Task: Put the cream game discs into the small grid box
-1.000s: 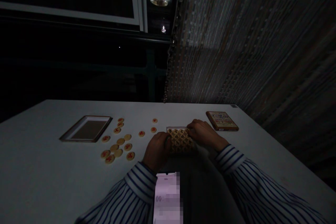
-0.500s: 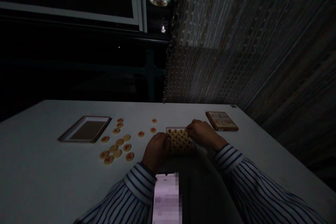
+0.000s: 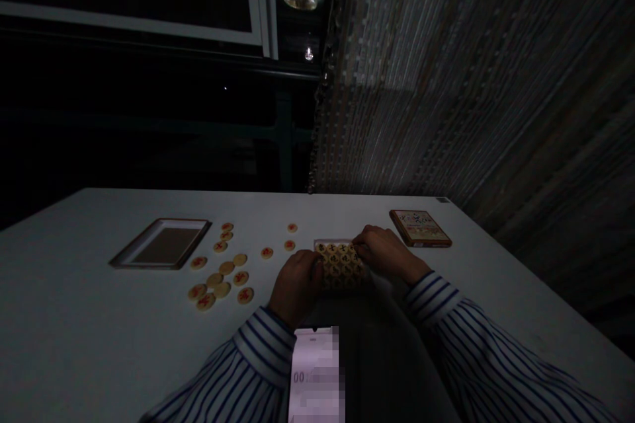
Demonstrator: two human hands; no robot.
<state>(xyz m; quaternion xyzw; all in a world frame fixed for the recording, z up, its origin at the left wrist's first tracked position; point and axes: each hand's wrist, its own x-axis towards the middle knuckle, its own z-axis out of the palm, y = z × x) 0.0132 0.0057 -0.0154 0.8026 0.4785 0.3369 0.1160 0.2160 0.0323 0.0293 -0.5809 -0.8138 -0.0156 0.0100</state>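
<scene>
A small tray (image 3: 322,244) packed with round game pieces (image 3: 342,264) marked in black sits on the white table (image 3: 74,317) just in front of me. My left hand (image 3: 296,284) is curled against the tray's left side, fingers closed on its edge. My right hand (image 3: 384,252) rests at the tray's upper right corner, fingertips pinched down on the pieces there. Both sleeves are white with dark stripes. The light is very dim.
Several loose red-marked discs (image 3: 221,277) lie left of the tray. An empty box half (image 3: 163,242) lies farther left. A printed box lid (image 3: 419,228) sits at the right. A lit phone (image 3: 314,377) shows at the bottom. A beaded curtain (image 3: 446,79) hangs behind.
</scene>
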